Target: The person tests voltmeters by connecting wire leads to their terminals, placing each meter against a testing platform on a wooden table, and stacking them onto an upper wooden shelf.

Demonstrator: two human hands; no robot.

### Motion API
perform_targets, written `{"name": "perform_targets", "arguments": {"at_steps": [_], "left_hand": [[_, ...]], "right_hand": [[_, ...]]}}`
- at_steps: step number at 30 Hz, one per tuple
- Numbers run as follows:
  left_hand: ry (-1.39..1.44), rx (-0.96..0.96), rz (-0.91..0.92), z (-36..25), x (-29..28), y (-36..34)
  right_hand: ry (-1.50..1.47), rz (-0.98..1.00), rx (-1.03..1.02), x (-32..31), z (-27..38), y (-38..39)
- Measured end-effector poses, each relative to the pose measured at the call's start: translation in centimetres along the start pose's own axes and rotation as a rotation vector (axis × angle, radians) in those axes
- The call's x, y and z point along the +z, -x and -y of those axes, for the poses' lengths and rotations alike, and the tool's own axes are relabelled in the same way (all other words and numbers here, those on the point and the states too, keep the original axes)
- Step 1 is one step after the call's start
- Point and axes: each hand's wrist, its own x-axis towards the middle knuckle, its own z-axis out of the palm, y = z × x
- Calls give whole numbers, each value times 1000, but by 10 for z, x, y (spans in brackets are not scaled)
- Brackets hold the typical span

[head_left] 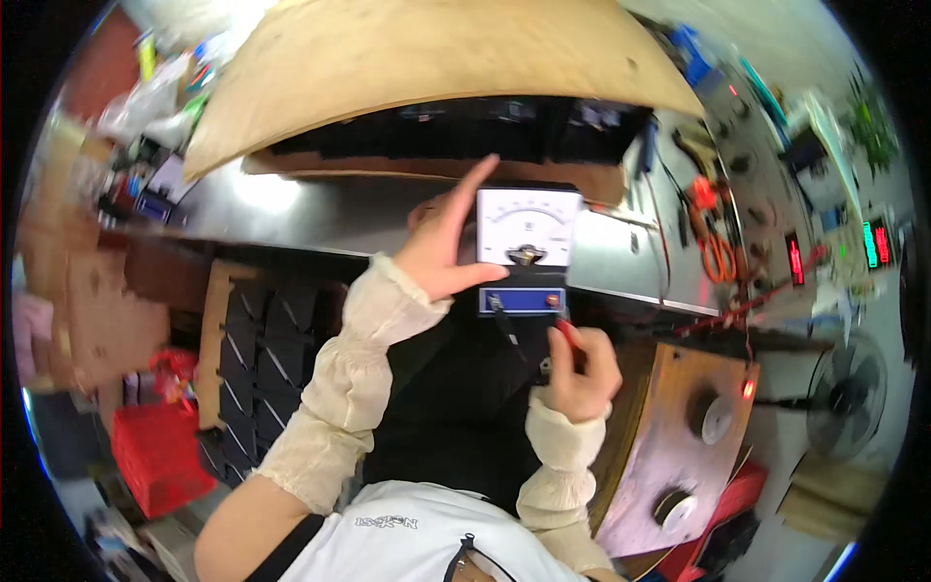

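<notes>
An analog meter (pixel 527 215) with a white dial and dark body stands tilted at the bench's front edge. My left hand (pixel 441 247) holds it by its left side, thumb across the lower front and index finger stretched upward. Along the meter's base runs a blue terminal strip (pixel 524 303) with two posts. A black test lead (pixel 505 325) hangs from the left post. My right hand (pixel 584 376) is closed around a red test probe (pixel 566 332), whose tip is at or close to the right, reddish post; contact is too small to make out.
Behind the meter, a curved wooden board (pixel 446 58) overhangs a dark box. Orange-handled scissors (pixel 718 257) and tools lie at right on the metal bench (pixel 320 218). A wooden box with two round knobs (pixel 669 446) stands at lower right, stacked black cases (pixel 262 369) at left.
</notes>
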Motion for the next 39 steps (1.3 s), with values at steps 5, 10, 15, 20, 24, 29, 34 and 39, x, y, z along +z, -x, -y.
{"name": "perform_targets", "arguments": {"at_steps": [5, 10, 15, 20, 24, 29, 34, 39], "left_hand": [[-79, -24, -369, 2, 20, 27], [-287, -45, -740, -23, -15, 95], [-1150, -488, -1110, 32, -159, 240], [-1529, -1287, -825, 96, -251, 446], [-1081, -1721, -535, 151, -262, 535], [-663, -1997, -157, 137, -249, 585], [-950, -1681, -80, 95, -190, 566], [-1149, -1442, -279, 111, -138, 514]], "right_hand": [[-354, 56, 428, -15, 2, 12], [-9, 339, 75, 27, 29, 32], [67, 511, 156, 31, -5, 28], [201, 601, -19, 19, -46, 17], [295, 540, -86, 3, -42, 11], [322, 548, 0, -1, -45, 12], [431, 503, -51, -5, -61, 19], [333, 418, 122, -9, -68, 25]]}}
